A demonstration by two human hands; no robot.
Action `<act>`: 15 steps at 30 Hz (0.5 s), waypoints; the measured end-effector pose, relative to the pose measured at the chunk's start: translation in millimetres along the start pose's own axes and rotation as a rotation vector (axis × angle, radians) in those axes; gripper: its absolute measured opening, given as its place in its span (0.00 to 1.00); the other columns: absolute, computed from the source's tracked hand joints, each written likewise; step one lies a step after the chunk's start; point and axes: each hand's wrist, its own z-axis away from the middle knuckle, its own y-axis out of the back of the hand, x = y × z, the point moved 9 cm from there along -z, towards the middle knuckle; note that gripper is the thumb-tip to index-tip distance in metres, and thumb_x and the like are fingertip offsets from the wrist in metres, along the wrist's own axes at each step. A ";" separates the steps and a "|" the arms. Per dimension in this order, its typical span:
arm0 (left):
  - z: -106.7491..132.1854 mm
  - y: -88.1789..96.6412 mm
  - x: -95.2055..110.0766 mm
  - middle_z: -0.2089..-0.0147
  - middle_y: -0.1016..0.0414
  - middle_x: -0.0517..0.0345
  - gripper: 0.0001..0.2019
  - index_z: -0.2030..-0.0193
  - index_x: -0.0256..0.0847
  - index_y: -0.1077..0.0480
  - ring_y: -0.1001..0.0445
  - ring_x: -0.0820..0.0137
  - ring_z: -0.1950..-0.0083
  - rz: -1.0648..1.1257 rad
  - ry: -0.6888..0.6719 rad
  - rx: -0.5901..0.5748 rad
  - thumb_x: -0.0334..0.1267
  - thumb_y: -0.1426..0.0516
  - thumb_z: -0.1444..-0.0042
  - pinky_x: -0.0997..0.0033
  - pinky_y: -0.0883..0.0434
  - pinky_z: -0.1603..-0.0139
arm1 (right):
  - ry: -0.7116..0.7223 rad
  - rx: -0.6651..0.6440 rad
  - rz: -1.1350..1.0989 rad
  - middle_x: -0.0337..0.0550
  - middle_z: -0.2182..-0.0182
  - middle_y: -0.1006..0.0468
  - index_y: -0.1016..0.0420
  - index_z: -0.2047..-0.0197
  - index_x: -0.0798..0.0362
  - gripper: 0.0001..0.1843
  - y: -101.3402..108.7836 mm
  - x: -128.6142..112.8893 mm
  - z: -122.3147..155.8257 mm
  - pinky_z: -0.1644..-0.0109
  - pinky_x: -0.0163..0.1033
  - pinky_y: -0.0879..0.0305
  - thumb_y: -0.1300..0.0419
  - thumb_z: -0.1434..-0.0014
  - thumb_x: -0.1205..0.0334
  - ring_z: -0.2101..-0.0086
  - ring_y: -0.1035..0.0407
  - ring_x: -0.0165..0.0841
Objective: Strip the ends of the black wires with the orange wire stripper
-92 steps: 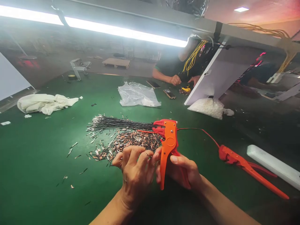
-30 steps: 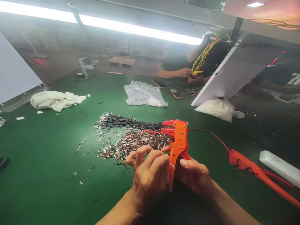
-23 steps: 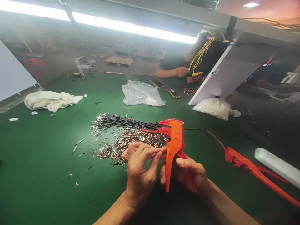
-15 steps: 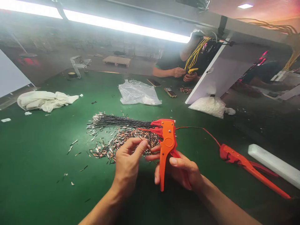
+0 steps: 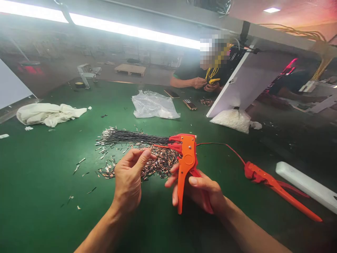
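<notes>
My right hand [image 5: 204, 191] holds an orange and red wire stripper [image 5: 188, 151] upright, its jaws pointing left. Some of the fingers are loosely spread beside the orange handle. Just behind the red jaws lies a bundle of black wires [image 5: 137, 135] with silvery terminals at the left end. My left hand [image 5: 129, 179] is closed in a pinch over the left part of a heap of short wire pieces [image 5: 160, 161]; what its fingertips hold, if anything, is too small to tell. A thin red and black wire shows behind the tool.
A second orange wire stripper [image 5: 279, 189] lies on the right, beside a white bar [image 5: 305, 186]. Further back are a clear plastic bag [image 5: 155, 105], two phones, a white cloth [image 5: 50, 114] and a filled bag [image 5: 231, 119]. Another person's hands [image 5: 205, 84] handle yellow wires.
My left hand has moved left and slightly down, away from the wire stripper. The right hand keeps the tool in nearly the same place. The view has shifted slightly.
</notes>
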 end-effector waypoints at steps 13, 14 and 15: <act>11.6 -11.6 4.6 0.71 0.23 0.60 0.09 0.69 0.41 0.26 0.25 0.72 0.67 -0.175 -0.130 -0.075 0.43 0.35 0.49 0.74 0.28 0.64 | 0.044 0.063 0.036 0.57 0.43 0.27 0.34 0.42 0.53 0.23 6.6 -6.1 -1.2 0.64 0.46 0.29 0.45 0.40 0.58 0.67 0.23 0.40; 11.6 -12.3 2.8 0.71 0.23 0.60 0.09 0.69 0.40 0.26 0.25 0.72 0.67 -0.169 -0.124 -0.082 0.43 0.34 0.49 0.74 0.28 0.63 | 0.039 0.049 0.035 0.57 0.43 0.27 0.34 0.42 0.54 0.23 4.8 -5.9 -1.1 0.64 0.46 0.29 0.45 0.40 0.58 0.67 0.22 0.40; 11.7 -12.8 1.1 0.71 0.23 0.60 0.09 0.69 0.40 0.26 0.25 0.72 0.67 -0.164 -0.115 -0.088 0.43 0.35 0.49 0.74 0.28 0.63 | 0.035 0.035 0.034 0.57 0.43 0.27 0.33 0.43 0.54 0.22 2.9 -5.8 -1.0 0.64 0.46 0.29 0.45 0.40 0.57 0.67 0.22 0.40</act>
